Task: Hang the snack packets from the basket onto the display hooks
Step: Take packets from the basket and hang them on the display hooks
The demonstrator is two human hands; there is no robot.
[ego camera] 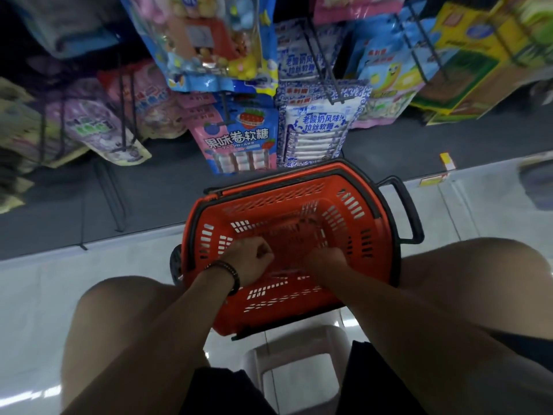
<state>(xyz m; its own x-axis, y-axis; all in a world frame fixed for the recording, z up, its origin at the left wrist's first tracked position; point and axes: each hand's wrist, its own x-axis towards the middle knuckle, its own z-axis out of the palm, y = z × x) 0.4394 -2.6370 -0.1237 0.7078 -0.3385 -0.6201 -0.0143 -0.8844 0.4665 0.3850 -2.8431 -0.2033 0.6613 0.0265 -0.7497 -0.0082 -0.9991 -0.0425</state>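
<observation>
While the left hand (251,259) and right hand (327,262) hover curled into fists, gripping nothing visible, over the one red basket (269,196), the snack packets (239,139) hang on display hooks (337,98) beyond its far rim, well apart from both hands; two face forward nearest.

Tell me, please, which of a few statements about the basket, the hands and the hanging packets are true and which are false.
1. The red basket is piled with snack packets. False: no packets show inside it.
2. The left hand and right hand are both over the basket, fingers curled. True.
3. The beaded bracelet is on the right wrist. False: it is on the left wrist.
4. A blue-and-white packet hangs beside the pink strawberry packet. True.
</observation>
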